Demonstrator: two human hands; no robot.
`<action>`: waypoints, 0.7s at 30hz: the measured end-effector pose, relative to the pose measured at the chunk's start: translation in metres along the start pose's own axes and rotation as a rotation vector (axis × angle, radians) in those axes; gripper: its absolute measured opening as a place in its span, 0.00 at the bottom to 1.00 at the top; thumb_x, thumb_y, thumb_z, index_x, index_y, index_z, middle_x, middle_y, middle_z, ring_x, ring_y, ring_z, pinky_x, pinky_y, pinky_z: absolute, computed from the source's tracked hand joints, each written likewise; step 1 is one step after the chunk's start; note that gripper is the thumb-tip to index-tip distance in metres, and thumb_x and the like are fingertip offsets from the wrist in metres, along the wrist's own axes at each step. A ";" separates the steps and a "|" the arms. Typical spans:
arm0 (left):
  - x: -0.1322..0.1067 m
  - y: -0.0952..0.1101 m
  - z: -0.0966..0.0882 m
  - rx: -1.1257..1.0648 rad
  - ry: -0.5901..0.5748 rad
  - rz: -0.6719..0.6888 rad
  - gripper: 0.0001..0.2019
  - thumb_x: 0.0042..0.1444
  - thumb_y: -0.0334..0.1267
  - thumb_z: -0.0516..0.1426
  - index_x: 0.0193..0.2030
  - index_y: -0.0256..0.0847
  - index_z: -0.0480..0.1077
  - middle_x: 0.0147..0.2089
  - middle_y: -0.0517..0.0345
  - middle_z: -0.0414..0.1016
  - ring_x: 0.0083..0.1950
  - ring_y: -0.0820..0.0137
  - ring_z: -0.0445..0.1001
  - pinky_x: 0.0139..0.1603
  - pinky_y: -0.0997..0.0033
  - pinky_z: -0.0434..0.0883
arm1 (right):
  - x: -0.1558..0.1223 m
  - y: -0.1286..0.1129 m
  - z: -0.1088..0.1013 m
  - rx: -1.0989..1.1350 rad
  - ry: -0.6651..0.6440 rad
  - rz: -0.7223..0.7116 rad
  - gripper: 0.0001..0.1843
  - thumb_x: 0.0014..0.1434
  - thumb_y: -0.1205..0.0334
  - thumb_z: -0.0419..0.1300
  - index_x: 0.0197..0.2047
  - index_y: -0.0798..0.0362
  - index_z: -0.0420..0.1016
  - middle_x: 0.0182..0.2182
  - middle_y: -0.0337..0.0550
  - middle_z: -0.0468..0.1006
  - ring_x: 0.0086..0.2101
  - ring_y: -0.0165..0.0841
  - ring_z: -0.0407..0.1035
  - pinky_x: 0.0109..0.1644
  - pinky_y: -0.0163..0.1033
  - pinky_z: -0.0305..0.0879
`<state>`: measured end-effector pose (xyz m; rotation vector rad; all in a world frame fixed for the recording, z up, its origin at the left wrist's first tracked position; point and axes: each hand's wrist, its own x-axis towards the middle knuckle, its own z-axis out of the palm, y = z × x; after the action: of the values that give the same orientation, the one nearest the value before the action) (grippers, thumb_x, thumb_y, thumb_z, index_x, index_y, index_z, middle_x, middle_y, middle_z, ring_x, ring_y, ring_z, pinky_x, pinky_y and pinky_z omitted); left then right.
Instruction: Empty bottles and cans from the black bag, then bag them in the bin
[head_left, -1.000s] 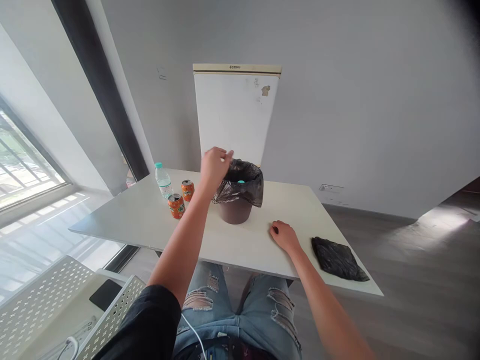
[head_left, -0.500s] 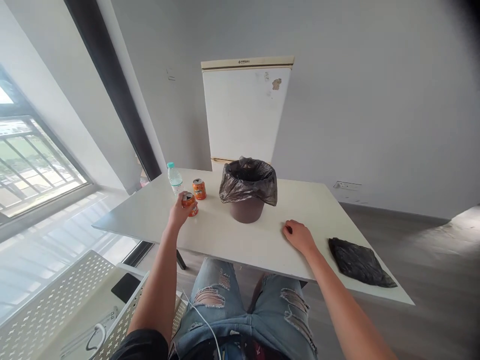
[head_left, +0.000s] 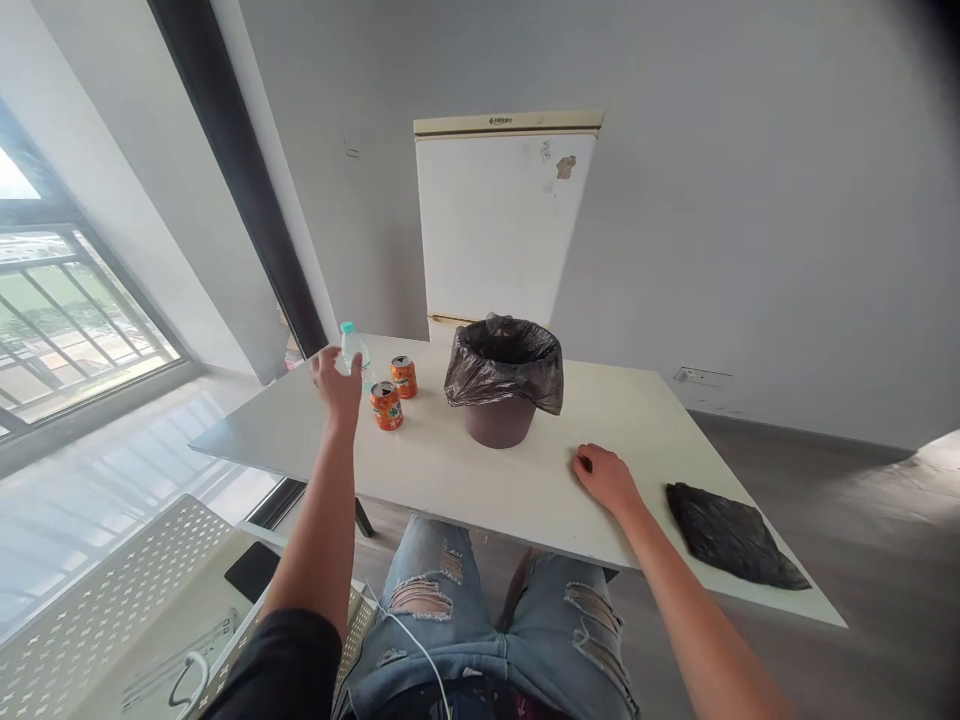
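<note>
1. Two orange cans on the white table (head_left: 465,470), standing up: near can (head_left: 386,405) in front, far can (head_left: 404,376) just behind it, close together but not touching.
2. Left hand (head_left: 336,380) up in the air, fingers spread wide, holding nothing. Just left of the near can, right in front of the water bottle (head_left: 353,348). Cannot tell if fingers touch the bottle.
3. Water bottle upright, clear with a light blue-green cap, partly hidden by the left hand, just left of the far can.
4. Right hand (head_left: 606,478) flat on the table, fingers loosely curled, holding nothing. Well apart from the cans, near the front edge.
5. Brown bin (head_left: 500,420) in the middle of the table, between the cans and the right hand, lined with a black bag (head_left: 504,362) folded over the rim.
6. Flat folded black bag (head_left: 731,537) lying on the right end of the table, near the right hand but not touching it.
7. White fridge (head_left: 501,215) against the grey wall behind the table.
8. Ripped blue jeans (head_left: 487,620) at the bottom, knees under the table edge.
9. White rack with small holes (head_left: 97,600) at lower left, beside a big window (head_left: 67,320).
</note>
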<state>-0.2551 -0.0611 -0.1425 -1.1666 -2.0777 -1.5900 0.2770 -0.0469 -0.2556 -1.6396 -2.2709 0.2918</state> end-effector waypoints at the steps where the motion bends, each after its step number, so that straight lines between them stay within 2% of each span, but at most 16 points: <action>1: 0.019 0.006 0.005 0.025 0.029 0.021 0.20 0.64 0.44 0.63 0.60 0.43 0.68 0.61 0.41 0.67 0.66 0.49 0.68 0.71 0.45 0.65 | 0.000 0.000 0.000 0.002 0.000 0.000 0.14 0.71 0.60 0.50 0.32 0.50 0.65 0.35 0.45 0.76 0.33 0.35 0.69 0.36 0.38 0.56; 3: 0.055 0.015 0.018 0.062 0.020 0.070 0.27 0.63 0.43 0.64 0.67 0.44 0.64 0.68 0.38 0.60 0.70 0.45 0.63 0.73 0.41 0.61 | 0.000 0.000 0.000 0.007 0.003 0.001 0.14 0.71 0.60 0.51 0.32 0.50 0.65 0.35 0.45 0.76 0.33 0.35 0.68 0.35 0.38 0.55; 5: 0.079 0.019 0.035 0.116 -0.095 0.049 0.32 0.62 0.43 0.65 0.71 0.45 0.62 0.72 0.36 0.56 0.71 0.41 0.62 0.72 0.39 0.62 | 0.001 0.001 0.001 0.003 0.012 0.003 0.13 0.70 0.60 0.51 0.32 0.50 0.66 0.35 0.45 0.76 0.33 0.34 0.68 0.35 0.37 0.55; 6: 0.085 0.019 0.042 0.145 -0.181 0.027 0.31 0.62 0.42 0.64 0.71 0.44 0.62 0.71 0.35 0.57 0.70 0.40 0.63 0.71 0.39 0.63 | 0.001 0.001 0.001 -0.004 0.017 0.005 0.13 0.70 0.61 0.52 0.32 0.51 0.67 0.35 0.45 0.77 0.33 0.34 0.67 0.35 0.37 0.54; 9: 0.083 0.011 0.058 0.206 -0.366 0.009 0.25 0.65 0.36 0.57 0.68 0.42 0.65 0.67 0.33 0.63 0.64 0.44 0.70 0.66 0.44 0.66 | 0.002 0.000 0.002 -0.020 0.027 0.011 0.12 0.69 0.62 0.53 0.32 0.52 0.70 0.35 0.45 0.77 0.33 0.33 0.66 0.36 0.37 0.53; 12: 0.072 0.002 0.059 0.235 -0.375 0.048 0.24 0.66 0.32 0.54 0.69 0.41 0.64 0.66 0.32 0.63 0.60 0.45 0.73 0.64 0.45 0.67 | 0.003 -0.001 0.002 -0.015 0.030 0.016 0.12 0.69 0.63 0.53 0.33 0.52 0.71 0.36 0.45 0.77 0.34 0.33 0.66 0.37 0.38 0.53; 15: 0.074 0.012 0.046 0.256 -0.427 0.020 0.23 0.66 0.33 0.56 0.67 0.40 0.64 0.64 0.33 0.65 0.60 0.43 0.73 0.63 0.44 0.68 | 0.003 -0.002 0.001 -0.005 0.034 0.018 0.11 0.69 0.64 0.54 0.33 0.52 0.71 0.36 0.45 0.77 0.34 0.33 0.67 0.37 0.38 0.52; 17: 0.084 0.036 0.032 0.222 -0.365 0.020 0.21 0.65 0.33 0.58 0.65 0.40 0.65 0.61 0.37 0.67 0.60 0.46 0.73 0.63 0.44 0.69 | 0.003 -0.002 0.000 0.007 0.033 0.016 0.12 0.69 0.64 0.54 0.32 0.52 0.70 0.36 0.44 0.77 0.34 0.33 0.67 0.37 0.37 0.53; 19: 0.096 0.077 0.013 0.106 -0.159 0.105 0.19 0.67 0.32 0.57 0.64 0.39 0.63 0.60 0.41 0.68 0.61 0.53 0.72 0.65 0.48 0.70 | 0.003 -0.001 0.001 0.022 0.031 0.014 0.12 0.69 0.64 0.53 0.32 0.51 0.70 0.35 0.44 0.76 0.34 0.33 0.68 0.37 0.37 0.53; 21: 0.104 0.130 -0.005 -0.104 0.042 0.294 0.19 0.70 0.33 0.57 0.64 0.38 0.58 0.61 0.47 0.68 0.59 0.63 0.72 0.63 0.56 0.73 | 0.003 0.001 0.002 0.038 0.023 0.014 0.13 0.71 0.62 0.52 0.33 0.51 0.70 0.36 0.44 0.76 0.33 0.33 0.68 0.36 0.38 0.54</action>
<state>-0.2276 -0.0123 0.0143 -1.3869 -1.7207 -1.5793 0.2762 -0.0433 -0.2574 -1.6319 -2.2239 0.3158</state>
